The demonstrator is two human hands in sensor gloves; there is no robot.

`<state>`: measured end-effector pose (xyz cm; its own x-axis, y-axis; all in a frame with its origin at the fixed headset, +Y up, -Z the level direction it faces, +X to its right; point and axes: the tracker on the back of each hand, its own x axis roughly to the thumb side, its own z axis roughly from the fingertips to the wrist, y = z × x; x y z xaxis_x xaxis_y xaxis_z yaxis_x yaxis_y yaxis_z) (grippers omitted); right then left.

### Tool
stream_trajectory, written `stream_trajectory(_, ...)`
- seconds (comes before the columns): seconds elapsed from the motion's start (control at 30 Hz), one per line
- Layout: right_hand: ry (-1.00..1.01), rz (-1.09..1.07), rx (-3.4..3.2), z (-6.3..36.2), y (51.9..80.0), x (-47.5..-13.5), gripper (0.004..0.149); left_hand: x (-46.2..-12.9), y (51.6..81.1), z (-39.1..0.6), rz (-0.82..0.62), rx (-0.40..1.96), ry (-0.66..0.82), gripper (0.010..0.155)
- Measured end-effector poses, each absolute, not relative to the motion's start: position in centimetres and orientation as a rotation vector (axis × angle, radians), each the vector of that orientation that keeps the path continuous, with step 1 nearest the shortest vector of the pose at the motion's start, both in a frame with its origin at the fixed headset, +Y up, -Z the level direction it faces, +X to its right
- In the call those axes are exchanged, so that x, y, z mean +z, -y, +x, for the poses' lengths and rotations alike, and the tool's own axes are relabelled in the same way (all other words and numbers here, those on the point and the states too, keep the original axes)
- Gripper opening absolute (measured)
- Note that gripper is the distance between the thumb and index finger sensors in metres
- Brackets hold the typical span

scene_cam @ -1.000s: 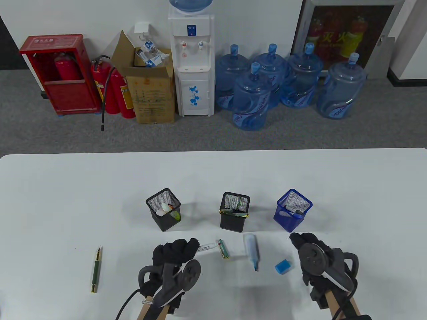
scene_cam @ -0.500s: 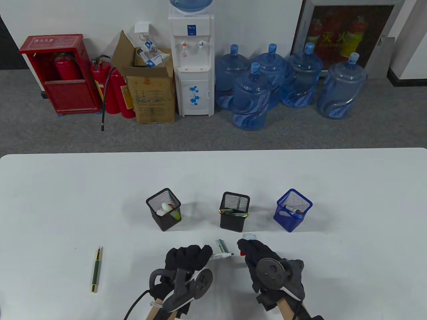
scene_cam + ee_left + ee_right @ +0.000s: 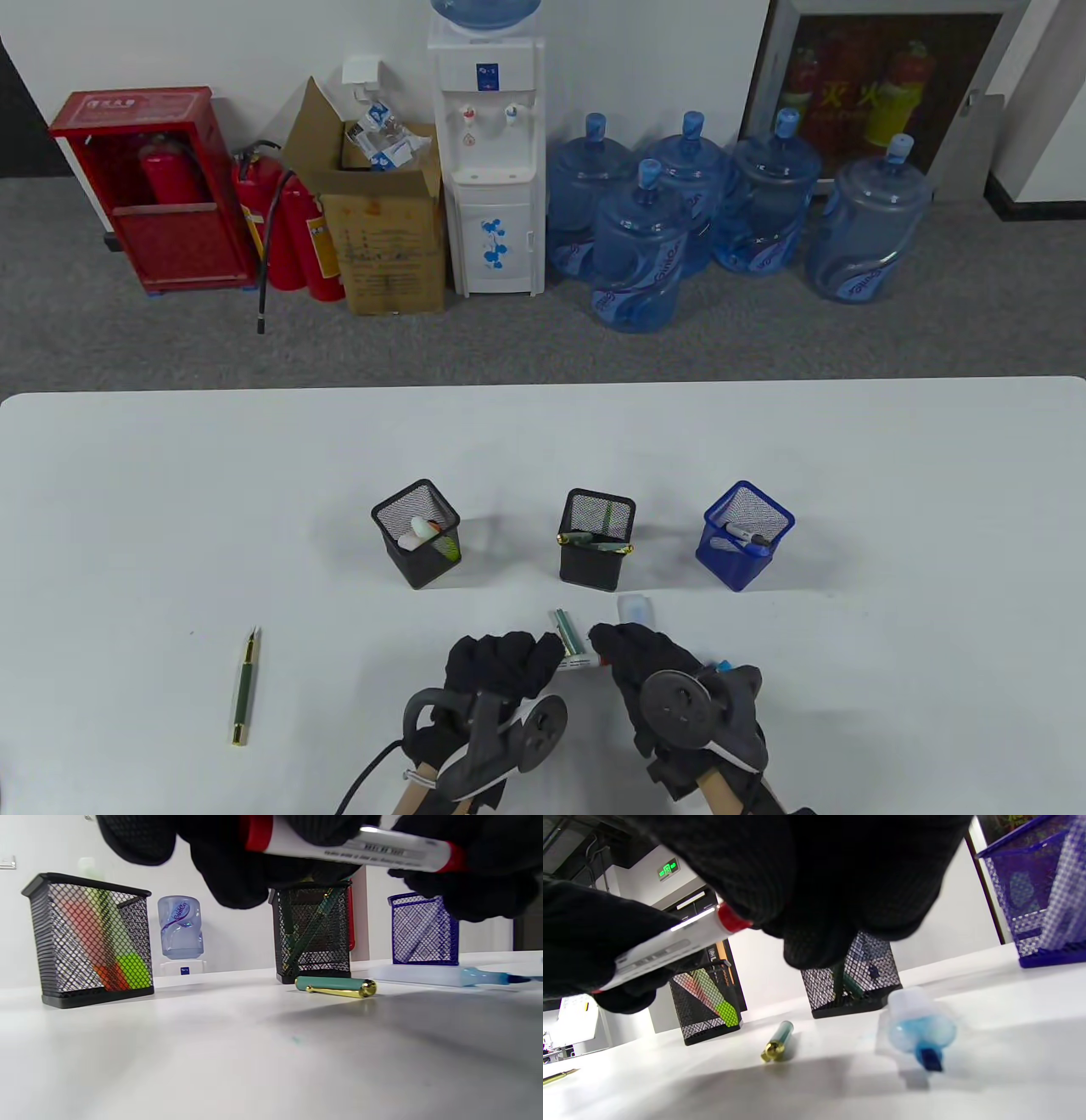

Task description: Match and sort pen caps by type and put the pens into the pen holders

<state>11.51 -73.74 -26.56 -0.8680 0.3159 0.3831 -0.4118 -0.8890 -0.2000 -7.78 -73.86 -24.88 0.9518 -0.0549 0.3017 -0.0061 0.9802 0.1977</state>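
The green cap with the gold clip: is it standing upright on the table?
No, the green cap lies flat on its side on the table, in front of the middle black holder.

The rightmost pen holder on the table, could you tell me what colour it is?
Blue mesh pen holder, clearest in the table view.

- Office or institutional utility corner, by the look of it; white table [image 3: 170, 475] on grey carpet [image 3: 509, 340].
- Water dispenser [image 3: 486, 153] against the white wall, five spare blue water jugs [image 3: 636, 246] on the floor beside it.
- Red extinguisher cabinet [image 3: 153, 187], two loose fire extinguishers [image 3: 293, 229], glazed fire-equipment cabinet [image 3: 882, 85] on the wall.
- Open cardboard box [image 3: 382, 229] of packaging.
- Green exit sign [image 3: 668, 868] visible in right wrist view.
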Motion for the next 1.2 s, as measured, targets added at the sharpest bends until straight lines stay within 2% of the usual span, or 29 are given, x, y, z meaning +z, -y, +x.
stream_trajectory(0.13, 0.413, 0.513, 2.61, 11.7, 73.0, -26.1, 0.048, -24.9, 73.7, -7.8, 0.136, -0.007, 0.346, 0.057)
stream_trajectory(0.33, 0.352, 0.504, 2.582, 11.8, 72.9, -26.3, 0.047, -24.3, 73.4, -7.6, 0.214, -0.035, 0.386, 0.057)
stream_trajectory(0.53, 0.179, 0.447, 2.439, 12.3, 73.0, -27.1, 0.047, -24.2, 72.8, -7.2, 0.298, -0.074, 0.407, 0.055)
stream_trajectory(0.63, 0.123, 0.454, 2.411, 12.6, 73.3, -27.4, 0.047, -24.1, 72.9, -7.2, 0.284, -0.08, 0.416, 0.055)
stream_trajectory(0.83, 0.141, 0.43, 2.368, 13.0, 73.7, -27.2, 0.048, -24.2, 73.0, -7.5, 0.284, -0.081, 0.388, 0.055)
stream_trajectory(1.0, 0.057, 0.392, 2.127, 13.9, 73.9, -27.4, 0.054, -25.1, 73.5, -8.8, 0.211, 0.093, 0.336, 0.054)
stream_trajectory(1.2, 0.135, 0.387, 2.142, 13.8, 73.0, -27.3, 0.051, -24.9, 73.5, -8.6, 0.199, 0.111, 0.356, 0.055)
